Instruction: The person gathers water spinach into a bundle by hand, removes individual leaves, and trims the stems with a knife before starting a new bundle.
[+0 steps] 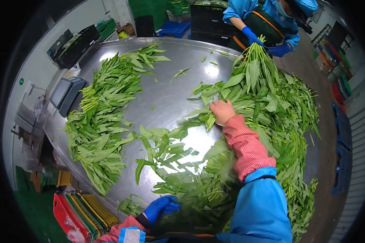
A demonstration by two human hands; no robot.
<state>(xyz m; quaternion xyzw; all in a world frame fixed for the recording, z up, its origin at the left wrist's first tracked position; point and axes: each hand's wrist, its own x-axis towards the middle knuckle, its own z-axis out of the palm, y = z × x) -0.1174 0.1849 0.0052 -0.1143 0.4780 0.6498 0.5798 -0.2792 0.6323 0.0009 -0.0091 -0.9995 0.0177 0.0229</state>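
Observation:
My right hand [223, 111], bare below a red checked sleeve, is closed on a bunch of water spinach [210, 120] at the left edge of a large leafy pile [286, 133]. The bunch's cut stems show below my fingers. At the lower middle, my left hand [162, 208] wears a blue glove; its fingers are loosely extended, with nothing visible in them. Beside it lies a heap of loose water spinach [207, 194], partly dark and blurred near my body. More leaves [166, 148] are scattered between the two hands.
Bundled greens [105, 109] form a row along the left of the metal table [166, 73]. A scale [65, 95] stands at the left edge, stacked crates [83, 216] at lower left. Across the table, a co-worker's gloved hands [253, 37] hold an upside-down bunch [255, 67].

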